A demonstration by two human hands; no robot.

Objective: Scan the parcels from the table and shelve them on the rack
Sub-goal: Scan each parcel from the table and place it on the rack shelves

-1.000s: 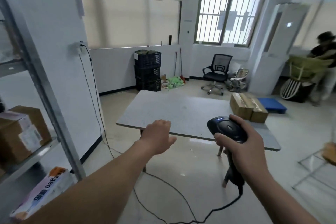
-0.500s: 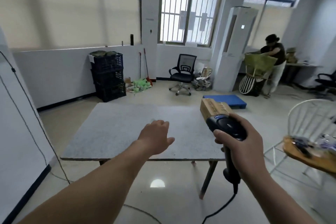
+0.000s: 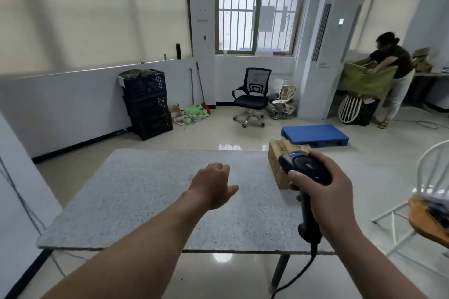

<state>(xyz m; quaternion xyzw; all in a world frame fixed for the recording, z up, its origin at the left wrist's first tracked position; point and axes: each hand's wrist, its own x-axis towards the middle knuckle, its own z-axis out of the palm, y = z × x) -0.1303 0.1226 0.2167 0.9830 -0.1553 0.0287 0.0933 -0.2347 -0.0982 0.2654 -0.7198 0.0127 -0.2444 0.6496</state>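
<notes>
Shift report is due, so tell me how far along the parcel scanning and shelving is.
Done: uncountable, the rack is out of view; only one cardboard parcel shows on the table. In hand: the right hand grips the scanner in front of that parcel; the left hand hovers open over the table, holding nothing. Left: scan that parcel and shelve it.

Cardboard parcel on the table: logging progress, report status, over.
Right hand grips black handheld scanner. Left hand open, over grey speckled table. Brown cardboard parcel on table's right side, untouched, path clear.
</notes>
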